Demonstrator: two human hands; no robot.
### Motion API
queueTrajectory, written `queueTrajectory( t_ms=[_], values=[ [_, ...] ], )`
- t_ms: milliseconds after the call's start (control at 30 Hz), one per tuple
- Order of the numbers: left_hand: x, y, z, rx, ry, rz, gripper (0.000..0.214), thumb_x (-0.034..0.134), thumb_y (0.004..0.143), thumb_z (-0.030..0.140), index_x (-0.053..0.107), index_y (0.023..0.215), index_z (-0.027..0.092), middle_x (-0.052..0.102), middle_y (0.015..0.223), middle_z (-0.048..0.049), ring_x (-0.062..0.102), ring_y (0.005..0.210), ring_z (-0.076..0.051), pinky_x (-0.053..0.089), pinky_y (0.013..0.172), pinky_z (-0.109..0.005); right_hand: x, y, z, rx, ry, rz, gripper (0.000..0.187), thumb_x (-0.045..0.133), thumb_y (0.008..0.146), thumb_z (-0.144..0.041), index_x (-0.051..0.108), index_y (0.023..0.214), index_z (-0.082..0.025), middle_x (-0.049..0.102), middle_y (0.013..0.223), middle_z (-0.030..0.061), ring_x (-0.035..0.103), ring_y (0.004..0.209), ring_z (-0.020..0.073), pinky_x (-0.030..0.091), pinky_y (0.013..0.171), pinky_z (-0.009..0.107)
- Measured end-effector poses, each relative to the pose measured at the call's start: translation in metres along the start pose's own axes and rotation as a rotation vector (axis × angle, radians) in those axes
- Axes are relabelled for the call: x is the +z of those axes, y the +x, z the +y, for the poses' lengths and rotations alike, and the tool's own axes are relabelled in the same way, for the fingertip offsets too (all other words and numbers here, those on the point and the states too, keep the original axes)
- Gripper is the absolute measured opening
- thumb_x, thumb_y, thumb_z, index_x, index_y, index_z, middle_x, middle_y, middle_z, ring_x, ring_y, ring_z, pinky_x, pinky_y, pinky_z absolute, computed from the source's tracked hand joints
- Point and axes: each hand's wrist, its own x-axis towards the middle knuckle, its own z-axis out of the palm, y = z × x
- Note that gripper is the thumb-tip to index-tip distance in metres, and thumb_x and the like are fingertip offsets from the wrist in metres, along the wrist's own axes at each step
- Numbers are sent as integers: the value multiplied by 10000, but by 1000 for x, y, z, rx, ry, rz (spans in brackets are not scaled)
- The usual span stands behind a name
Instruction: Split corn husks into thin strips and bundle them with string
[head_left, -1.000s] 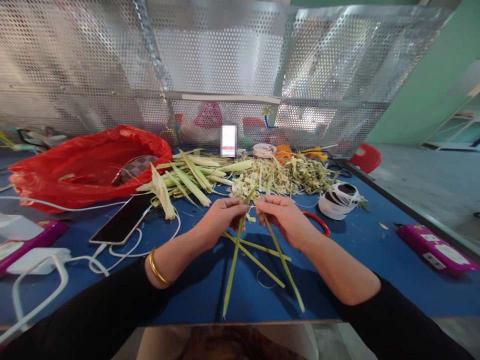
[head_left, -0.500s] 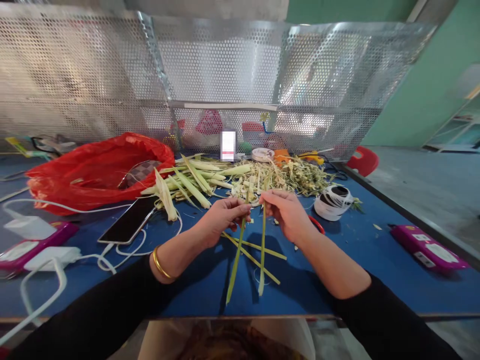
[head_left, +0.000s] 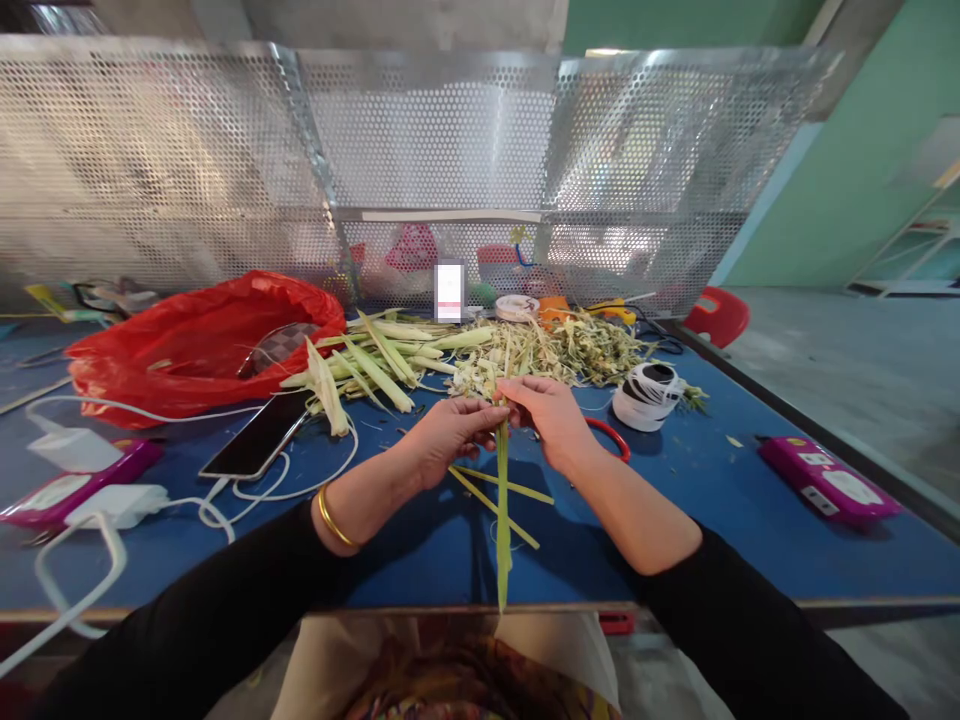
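Observation:
My left hand (head_left: pixel 466 430) and my right hand (head_left: pixel 541 412) meet over the blue table, fingertips almost touching. Both pinch green leaf strips (head_left: pixel 502 530) that hang down together toward the table's front edge, one overlapping the other. Beneath them, two more narrow strips (head_left: pixel 525 487) lie crossed on the tabletop. Just beyond my fingers spreads a heap of dried plant scraps (head_left: pixel 555 350). Left of it lies a pile of pale green husk leaves (head_left: pixel 382 360). Red scissor handles (head_left: pixel 616 438) show partly behind my right hand.
A spool wound with white thread (head_left: pixel 648 398) stands right of my hands. A purple packet (head_left: pixel 825 478) lies at the far right. On the left are a red plastic bag (head_left: pixel 202 340), a phone (head_left: pixel 259 440) and white cables (head_left: pixel 112 560). A perforated metal screen (head_left: pixel 442 140) closes off the back.
My hands have come together, the right one moving left. The two strips, held apart before, now hang overlapped. The view has shifted slightly.

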Motion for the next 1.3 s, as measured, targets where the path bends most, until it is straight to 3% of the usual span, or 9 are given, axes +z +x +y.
queueTrajectory(
  t_ms=[133,233,300,433,500,633,900,1133,1300],
  values=[
    [-3,3,-1,26,-76,15,273,763,649,378,658,698,131,577,625,8,464,513,-58,303,455,-180,2,0,0,-26,-7,3,283,735,645,-424,642,664,-157,525,522,-51,441,442,69,357,465,221],
    [-11,3,3,119,-141,43,258,742,676,374,627,690,143,575,602,17,469,509,-62,323,463,-178,4,-3,-1,-6,-45,23,340,728,646,-481,633,744,-170,599,633,-28,514,486,83,394,490,224],
    [-17,3,8,214,-175,101,261,731,692,374,597,668,152,569,596,29,480,511,-60,336,471,-176,7,-7,-2,70,-92,-78,380,681,687,-537,646,755,-164,635,668,3,568,539,105,427,528,234],
    [-31,2,18,369,-189,263,260,736,689,363,582,664,156,555,595,46,500,522,-52,340,463,-165,14,-21,-3,225,-117,-423,449,576,780,-585,684,796,-150,683,679,52,640,614,159,478,606,280],
    [-37,2,20,399,-191,348,258,742,678,362,587,676,156,579,617,41,523,537,-53,337,456,-159,17,-25,-3,248,-114,-478,444,583,786,-570,685,824,-140,696,693,61,654,595,167,480,594,284],
    [-45,4,20,408,-212,446,267,747,659,368,586,672,156,607,621,34,549,538,-59,341,452,-157,19,-26,1,269,-125,-431,370,640,773,-480,684,827,-117,708,704,78,652,543,149,457,536,253],
    [-47,8,18,390,-227,506,260,746,641,362,590,659,155,582,590,41,528,507,-54,335,443,-159,19,-25,3,317,-101,-418,336,649,760,-433,687,817,-105,715,702,92,651,531,148,447,498,238],
    [-48,9,16,431,-227,575,263,744,631,354,568,640,159,558,570,47,504,511,-60,326,453,-171,24,-30,3,351,-193,-411,346,696,696,-463,648,785,-132,662,648,18,603,495,105,465,497,225],
    [-50,12,15,434,-203,675,275,710,662,383,566,748,165,587,691,11,537,583,-93,361,485,-186,19,-23,11,243,-332,-319,293,609,758,-433,646,773,-143,595,568,-19,525,425,86,436,470,229]
  ],
)
